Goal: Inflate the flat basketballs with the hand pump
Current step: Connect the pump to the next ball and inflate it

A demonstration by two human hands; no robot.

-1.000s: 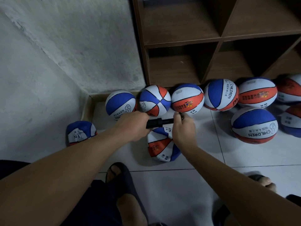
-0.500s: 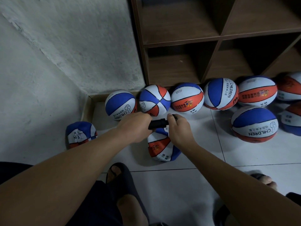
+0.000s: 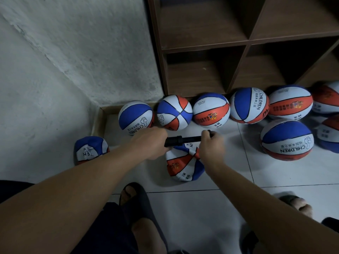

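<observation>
Nearest, the crumpled flat basketball [image 3: 184, 165] lies on the floor [image 3: 201, 213] between the feet, likely to keep it steady. Above it, the left hand [image 3: 153, 142] grips the hand pump [image 3: 180, 140] body while the right hand [image 3: 211, 142] clutches its handle for stroking. Beyond, inflated balls [image 3: 211, 110] line the shelf [image 3: 238, 43], presumably finished.

"CHILDREN" stands in dark capitals on three of the basketballs: the ball nearest the wall corner [image 3: 135, 117], the ball in front of the shelf divider [image 3: 248, 105], where the word runs vertically, and the big ball at the right [image 3: 287, 139], where it reads upside down. Each has a line of Chinese characters beside it, too small to read. The flat ball by the wall [image 3: 89, 150] shows only "EN".
</observation>
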